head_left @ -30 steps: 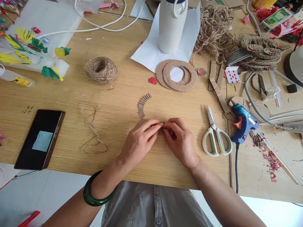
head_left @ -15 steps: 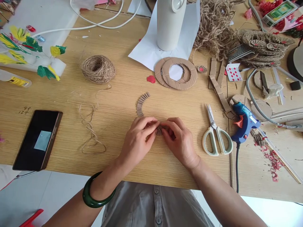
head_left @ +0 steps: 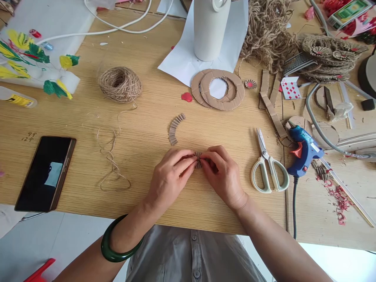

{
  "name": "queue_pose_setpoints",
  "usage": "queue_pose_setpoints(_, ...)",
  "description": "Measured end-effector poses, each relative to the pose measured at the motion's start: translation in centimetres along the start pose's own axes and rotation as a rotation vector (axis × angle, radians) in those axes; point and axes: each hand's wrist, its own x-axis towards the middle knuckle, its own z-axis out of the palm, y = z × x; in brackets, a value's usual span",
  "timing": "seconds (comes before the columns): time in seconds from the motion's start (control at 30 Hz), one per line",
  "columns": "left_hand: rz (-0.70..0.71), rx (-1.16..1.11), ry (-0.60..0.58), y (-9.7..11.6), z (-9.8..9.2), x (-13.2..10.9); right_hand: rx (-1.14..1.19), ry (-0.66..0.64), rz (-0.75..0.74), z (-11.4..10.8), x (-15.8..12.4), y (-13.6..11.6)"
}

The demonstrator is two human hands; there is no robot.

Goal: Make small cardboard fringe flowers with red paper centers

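Observation:
Both hands meet low on a wooden table (head_left: 152,129). My left hand (head_left: 170,178) and my right hand (head_left: 223,176) pinch a small fan-folded rosette of corrugated cardboard (head_left: 198,159) between their fingertips, pressing it from both sides. Only its ribbed top shows between the fingers. A curved strip of corrugated cardboard (head_left: 175,128) lies just beyond the left hand. A dark green bangle (head_left: 116,246) sits on my left wrist.
White-handled scissors (head_left: 268,168) and a blue glue gun (head_left: 302,149) lie right of my hands. Two cardboard rings (head_left: 219,90), a twine ball (head_left: 120,83), loose twine (head_left: 110,156), a white cylinder (head_left: 209,29) and a phone (head_left: 45,172) sit around.
The hands have stayed in place, with fingers shifting slightly on the rosette. The view has drifted a little upward.

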Motion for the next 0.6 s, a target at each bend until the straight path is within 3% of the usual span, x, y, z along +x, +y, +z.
queue_pose_setpoints(0.6,-0.108,-0.023,0.01,0.27,0.38,-0.11,0.051,0.042,-0.046,0.41,-0.05,0.41)
